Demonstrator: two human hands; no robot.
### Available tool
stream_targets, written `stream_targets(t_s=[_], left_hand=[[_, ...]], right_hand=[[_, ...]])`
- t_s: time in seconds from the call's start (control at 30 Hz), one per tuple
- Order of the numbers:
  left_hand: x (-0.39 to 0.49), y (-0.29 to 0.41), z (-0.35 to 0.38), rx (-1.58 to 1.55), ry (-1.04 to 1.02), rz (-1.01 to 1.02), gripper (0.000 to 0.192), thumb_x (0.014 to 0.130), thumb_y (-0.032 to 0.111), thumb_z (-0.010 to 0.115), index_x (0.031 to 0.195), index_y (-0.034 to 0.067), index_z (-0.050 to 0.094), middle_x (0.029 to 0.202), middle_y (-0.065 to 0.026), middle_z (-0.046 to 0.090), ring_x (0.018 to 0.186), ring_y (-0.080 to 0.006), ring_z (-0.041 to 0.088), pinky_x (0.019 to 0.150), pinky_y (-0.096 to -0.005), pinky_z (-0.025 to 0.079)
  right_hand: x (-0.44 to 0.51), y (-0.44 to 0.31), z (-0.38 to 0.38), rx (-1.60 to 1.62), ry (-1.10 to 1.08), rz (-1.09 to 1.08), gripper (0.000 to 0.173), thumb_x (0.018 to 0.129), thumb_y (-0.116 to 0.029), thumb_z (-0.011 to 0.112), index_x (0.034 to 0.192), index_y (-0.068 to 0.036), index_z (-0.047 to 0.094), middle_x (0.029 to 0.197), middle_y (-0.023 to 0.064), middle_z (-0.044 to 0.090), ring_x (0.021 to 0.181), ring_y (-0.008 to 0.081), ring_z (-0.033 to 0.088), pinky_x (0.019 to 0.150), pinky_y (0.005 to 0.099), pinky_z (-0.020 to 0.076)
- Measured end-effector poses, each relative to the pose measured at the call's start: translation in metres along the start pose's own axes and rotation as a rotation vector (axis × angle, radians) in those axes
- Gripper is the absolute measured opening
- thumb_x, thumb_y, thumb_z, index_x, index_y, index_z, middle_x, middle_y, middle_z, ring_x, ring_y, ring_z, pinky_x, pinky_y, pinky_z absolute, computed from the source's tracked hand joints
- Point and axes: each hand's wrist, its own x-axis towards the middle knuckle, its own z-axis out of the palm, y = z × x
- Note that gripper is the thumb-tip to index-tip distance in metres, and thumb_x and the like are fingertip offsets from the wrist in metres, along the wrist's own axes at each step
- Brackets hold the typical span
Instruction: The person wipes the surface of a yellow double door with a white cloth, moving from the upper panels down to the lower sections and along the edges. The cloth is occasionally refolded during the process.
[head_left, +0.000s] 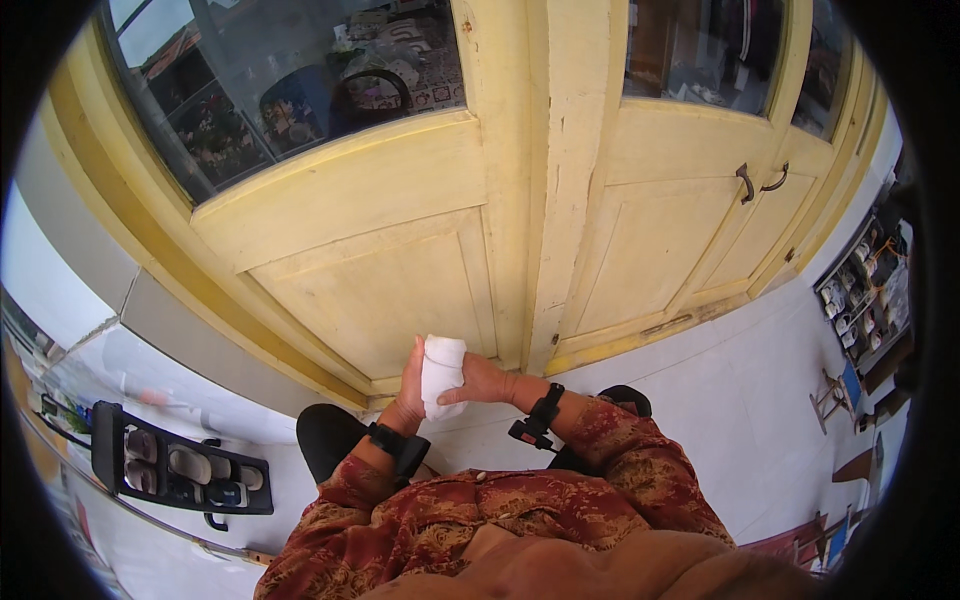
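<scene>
A folded white cloth (444, 371) is held upright between both hands, in front of the lower part of a yellow wooden door panel (382, 285). My left hand (409, 386) grips its left side, the fingers pointing up along it. From the right, my right hand (480, 379) wraps around it, with the thumb across its front near the bottom. Dark straps with small devices sit on both wrists. The back of the cloth and some fingertips are hidden.
Glazed yellow double doors with metal handles (744, 184) stand at the right. A black rack of shoes (187, 465) is at lower left on the pale floor (675, 427). Another shoe rack (862, 292) and a small folding stool (838, 394) are at far right.
</scene>
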Motion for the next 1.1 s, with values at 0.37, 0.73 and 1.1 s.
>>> stream_targets(t_s=[0.37,0.73,1.1], left_hand=[[0.009,-0.07,-0.056,-0.058,-0.059,-0.196,0.067,0.103,0.064,0.032,0.119,0.007,0.064,0.104,-0.012,0.072,0.095,-0.0304,0.07,0.086,-0.0436,0.057],[-0.038,-0.194,-0.196,1.063,0.079,-1.033,0.061,0.103,0.06,0.048,0.119,0.004,0.068,0.109,-0.0123,0.072,0.104,-0.0278,0.068,0.097,-0.0419,0.052],[0.123,-0.196,-0.204,1.794,0.17,-0.592,0.057,0.1,0.055,0.054,0.119,0.004,0.068,0.11,-0.0135,0.072,0.105,-0.0283,0.067,0.096,-0.0413,0.052]], right_hand=[[-0.029,0.007,0.017,0.202,0.224,0.195,0.077,0.079,-0.043,0.085,0.135,0.001,0.055,0.124,0.0185,0.067,0.114,0.0271,0.065,0.099,0.039,0.0511],[-0.07,-0.009,-0.118,0.04,1.318,-0.047,0.056,0.088,-0.025,0.075,0.132,0.004,0.054,0.115,0.0145,0.07,0.104,0.0249,0.068,0.092,0.0384,0.0549],[-0.076,-0.027,-0.135,0.629,1.225,-0.091,0.066,0.088,-0.034,0.065,0.14,0.002,0.048,0.128,0.0106,0.062,0.117,0.0222,0.061,0.1,0.0362,0.0501]])
